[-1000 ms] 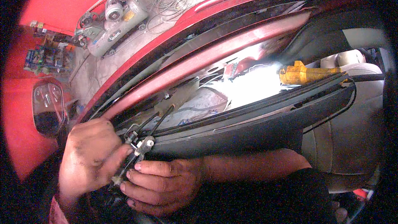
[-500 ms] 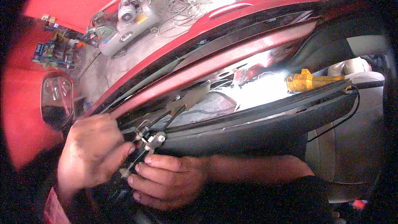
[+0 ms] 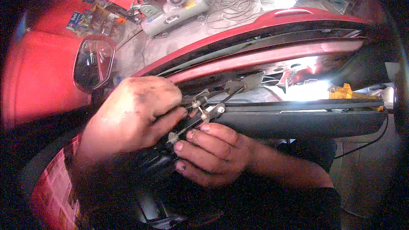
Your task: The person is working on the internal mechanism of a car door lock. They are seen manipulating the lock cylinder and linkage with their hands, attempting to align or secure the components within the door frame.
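Left hand (image 3: 142, 108): closed, thumb and forefinger pinched at the left side of the mechanism (image 3: 206, 113); exact contact hidden. Right hand (image 3: 217, 151): fingers curled along its lower side, thumb hidden; cannot tell if it grips. Mechanism sits between the hands, by the panel (image 3: 306, 125) end.

Method, my judgement: brace with the right, make small moves with the left, keep the cables (image 3: 235, 95) unkinked.

Door (image 3: 277, 53) cavity: cables, wires; yellow lamp (image 3: 341, 92) at far end. Beyond: compressor tank (image 3: 174, 19), sealed; boxes (image 3: 78, 20), contents not readable.
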`<state>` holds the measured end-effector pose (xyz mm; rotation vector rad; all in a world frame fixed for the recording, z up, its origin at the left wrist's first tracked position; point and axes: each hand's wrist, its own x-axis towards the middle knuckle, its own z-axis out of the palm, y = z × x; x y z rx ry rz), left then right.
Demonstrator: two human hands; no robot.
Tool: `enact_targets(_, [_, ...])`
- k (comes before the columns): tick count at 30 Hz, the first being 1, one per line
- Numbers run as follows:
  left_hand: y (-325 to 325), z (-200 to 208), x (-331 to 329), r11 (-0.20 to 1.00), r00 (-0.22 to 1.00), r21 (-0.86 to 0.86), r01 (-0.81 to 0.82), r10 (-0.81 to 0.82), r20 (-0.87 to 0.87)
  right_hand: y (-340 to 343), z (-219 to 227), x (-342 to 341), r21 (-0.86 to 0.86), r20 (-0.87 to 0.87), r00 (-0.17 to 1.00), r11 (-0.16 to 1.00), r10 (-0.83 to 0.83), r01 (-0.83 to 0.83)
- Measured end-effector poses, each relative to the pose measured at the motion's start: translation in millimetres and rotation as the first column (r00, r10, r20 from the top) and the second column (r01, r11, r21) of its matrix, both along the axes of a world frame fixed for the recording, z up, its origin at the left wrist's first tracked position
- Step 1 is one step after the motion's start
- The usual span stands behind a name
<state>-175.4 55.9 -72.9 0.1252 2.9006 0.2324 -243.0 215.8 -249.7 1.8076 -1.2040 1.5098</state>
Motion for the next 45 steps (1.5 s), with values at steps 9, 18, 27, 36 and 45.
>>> enact_targets(9, [-1,-1,-4,0.998,0.999,0.062,-0.034,0.033,0.024,2,-6,-3,0.01,0.001,1.0,1.0,-0.021,0.021])
enact_targets(18, [0,-13,0,0.995,0.997,0.101,-0.025,0.032,-0.069,1,-4,-1,0.003,-0.001,0.999,0.999,-0.035,0.035])
enact_targets(27, [-18,-4,24,0.915,0.968,0.318,-0.25,0.238,0.077,0,-3,-3,0.019,-0.021,0.999,0.999,-0.039,0.04])
enact_targets(36, [-11,-7,11,0.955,0.985,0.244,-0.17,0.173,0.009,2,-4,-5,0.003,-0.044,0.999,1.0,-0.026,0.026])
enact_targets(45, [10,25,28,0.992,0.99,0.023,-0.125,0.126,-0.06,4,4,0,-0.109,0.001,1.0,0.994,0.031,-0.031])
